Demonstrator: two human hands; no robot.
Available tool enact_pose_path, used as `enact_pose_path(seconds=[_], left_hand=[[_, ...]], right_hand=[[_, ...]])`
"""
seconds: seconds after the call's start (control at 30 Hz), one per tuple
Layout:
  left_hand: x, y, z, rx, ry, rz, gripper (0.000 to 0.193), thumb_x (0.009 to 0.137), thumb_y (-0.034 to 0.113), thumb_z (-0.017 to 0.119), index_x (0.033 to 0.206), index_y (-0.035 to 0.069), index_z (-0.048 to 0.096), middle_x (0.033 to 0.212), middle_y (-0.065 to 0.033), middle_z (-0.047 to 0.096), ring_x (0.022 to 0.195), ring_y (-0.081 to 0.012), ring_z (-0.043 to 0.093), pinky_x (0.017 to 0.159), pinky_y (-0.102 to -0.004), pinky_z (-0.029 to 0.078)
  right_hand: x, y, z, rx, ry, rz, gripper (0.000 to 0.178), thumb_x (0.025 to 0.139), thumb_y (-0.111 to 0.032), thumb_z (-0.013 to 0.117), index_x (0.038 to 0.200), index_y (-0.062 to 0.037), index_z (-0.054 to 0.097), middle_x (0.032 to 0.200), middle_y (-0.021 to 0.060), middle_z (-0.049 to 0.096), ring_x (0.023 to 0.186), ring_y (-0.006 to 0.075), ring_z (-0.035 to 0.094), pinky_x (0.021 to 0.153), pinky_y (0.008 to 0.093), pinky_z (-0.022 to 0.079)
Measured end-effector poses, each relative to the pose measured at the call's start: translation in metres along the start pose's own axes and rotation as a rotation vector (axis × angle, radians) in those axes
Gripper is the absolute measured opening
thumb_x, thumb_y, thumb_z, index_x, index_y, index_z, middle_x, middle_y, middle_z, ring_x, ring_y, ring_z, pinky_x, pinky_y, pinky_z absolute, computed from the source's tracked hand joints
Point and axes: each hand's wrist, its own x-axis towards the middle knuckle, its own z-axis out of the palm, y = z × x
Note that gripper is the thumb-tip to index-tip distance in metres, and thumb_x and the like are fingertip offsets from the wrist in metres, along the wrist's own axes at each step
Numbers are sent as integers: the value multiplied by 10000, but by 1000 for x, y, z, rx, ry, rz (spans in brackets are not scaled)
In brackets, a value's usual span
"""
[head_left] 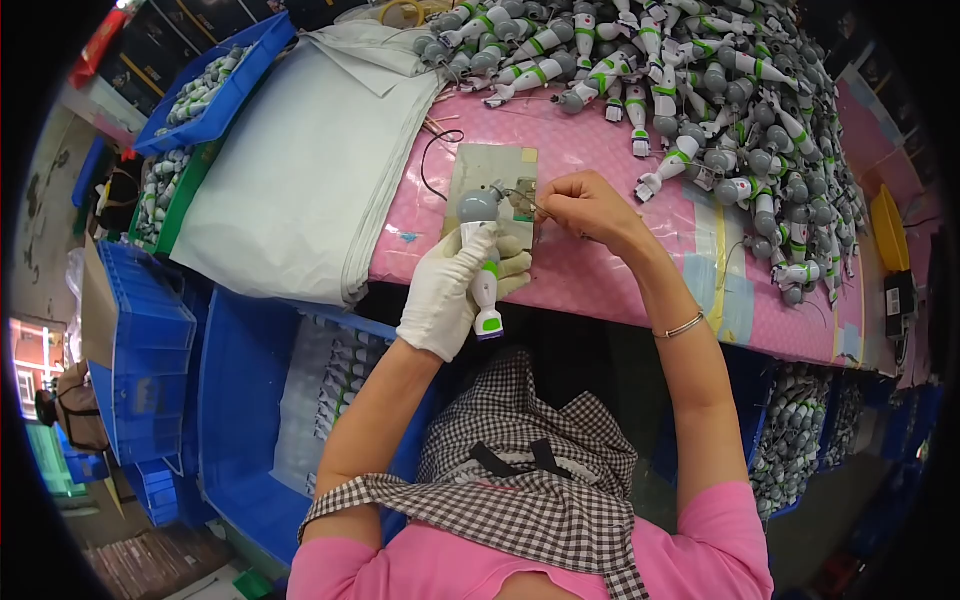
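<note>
My left hand, in a white glove, is closed round a toy arm with a grey ball end, a white body and green bands. The ball end points away from me, over a flat metal plate on the table. Thin wires run from the ball end toward my bare right hand. The right thumb and forefinger are pinched together on these wires, beside the plate's right edge. A dark cable curves to the plate's left side.
A large heap of similar toy arms covers the table's far right. White sheets lie at left on the pink table cover. Blue bins stand below the table, and a blue tray of parts is at far left.
</note>
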Motion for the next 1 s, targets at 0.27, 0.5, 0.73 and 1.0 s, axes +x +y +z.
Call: enact_pose_path(seconds=[0.27, 0.5, 0.73, 1.0], left_hand=[[3, -3, -2, -38, 17, 25, 314, 923, 281, 548, 1086, 13, 520, 897, -105, 608, 765, -209, 636, 723, -338, 551], [-33, 12, -57, -331, -61, -103, 388, 934, 390, 487, 1100, 40, 508, 920, -104, 631, 676, -167, 605, 591, -299, 528], [-178, 51, -267, 924, 1137, 436, 348, 890, 304, 547, 1061, 1, 540, 907, -142, 646, 728, -207, 634, 618, -336, 506], [-341, -112, -430, 2136, 583, -833, 148, 770, 119, 552, 842, 112, 681, 924, -130, 651, 913, -274, 630, 818, -449, 461]], right_hand=[[-1, 1, 2, 51, 51, 67, 211, 816, -185, 544, 744, -11, 641, 540, -38, 470, 458, 36, 395, 424, 194, 282], [-19, -24, 35, 41, 322, -166, 277, 884, -233, 558, 1041, -14, 624, 712, -4, 536, 505, 35, 413, 437, 192, 313], [-57, 28, 13, -33, 525, -208, 283, 911, -124, 556, 1164, 3, 568, 751, -17, 503, 507, 2, 336, 445, 153, 266], [-73, 52, -23, -49, 553, -118, 284, 919, -133, 558, 1179, -19, 571, 752, -48, 494, 514, 4, 352, 449, 153, 274]])
